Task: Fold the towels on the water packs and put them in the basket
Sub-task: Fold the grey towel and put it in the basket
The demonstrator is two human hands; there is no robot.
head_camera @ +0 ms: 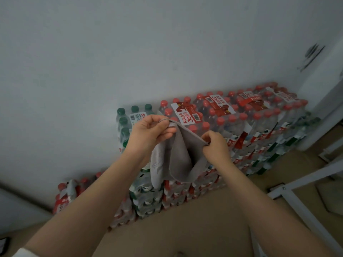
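Above water packs [232, 115], hands pinching towel [178, 156]

Plain white wall [130, 52], tan floor [185, 219], white metal frame [306, 182], dim light

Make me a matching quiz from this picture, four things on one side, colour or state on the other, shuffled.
Things:
1. towel
2. left hand
3. pack under the left hand
4. packs along the wall to the right

Descriptions:
A. red caps
B. grey, hanging in the air
C. green caps
D. pinching a towel corner, ring on a finger

Pairs: 1-B, 2-D, 3-C, 4-A
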